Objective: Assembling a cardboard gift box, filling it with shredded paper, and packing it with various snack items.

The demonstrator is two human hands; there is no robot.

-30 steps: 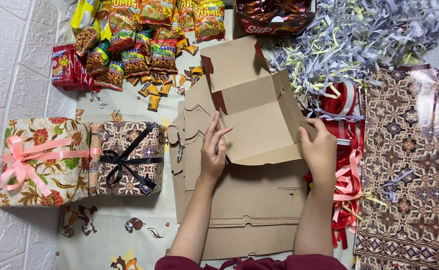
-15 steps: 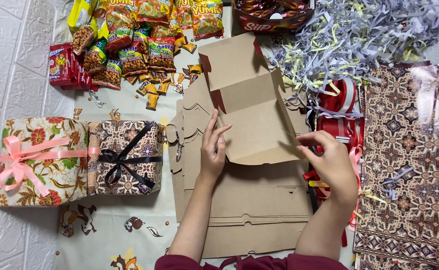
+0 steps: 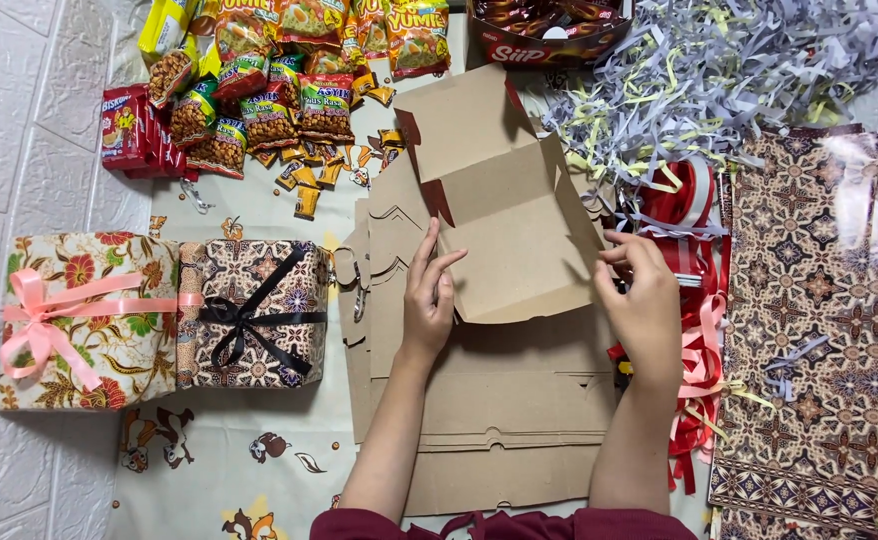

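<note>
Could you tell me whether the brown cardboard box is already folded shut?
No, partly folded: the cardboard box has raised side panels, its lid flap open.

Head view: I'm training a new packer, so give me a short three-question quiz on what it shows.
1. True or false: the left hand lies flat on the brown cardboard box.
2. Which wrapped gift carries the black ribbon? A) the floral gift B) the batik gift C) neither
3. Fill in: the pile of shredded paper lies at the top ____ of the view.

Key
1. True; the right hand is at the box's right edge.
2. B; the floral gift has a pink ribbon.
3. Right; the snack packets lie top left.
</note>
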